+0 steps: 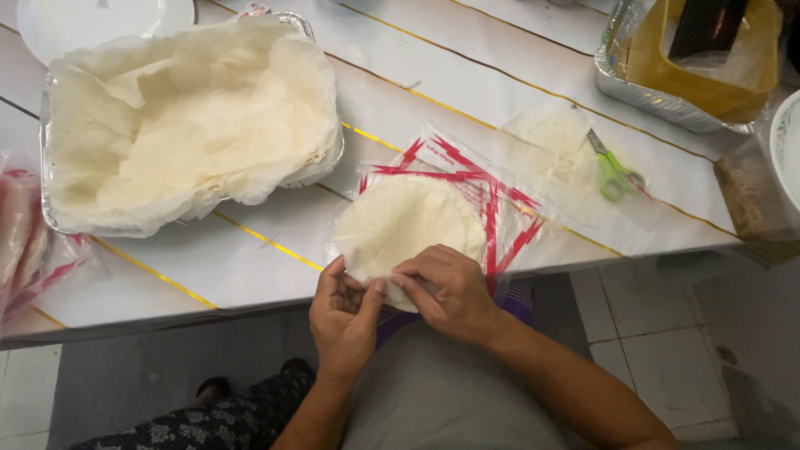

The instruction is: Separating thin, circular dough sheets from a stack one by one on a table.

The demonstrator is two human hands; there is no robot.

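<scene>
Pinching the near edge of the round wrapper stack [406, 225] at lower centre, left hand [343, 315] and right hand [446, 292] fingertips gripping to separate a sheet.

pale round wrappers [404, 225] on red-striped bag [492, 208]

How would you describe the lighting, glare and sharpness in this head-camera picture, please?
In the head view the light is soft and even, with only faint shadows under the foil tray. The pale wrappers heaped in it look nearly washed out. The left hand and right hand, pinching the round wrapper stack, are sharp. The green scissors are slightly soft, and table lines bow slightly towards the frame edges.
</scene>
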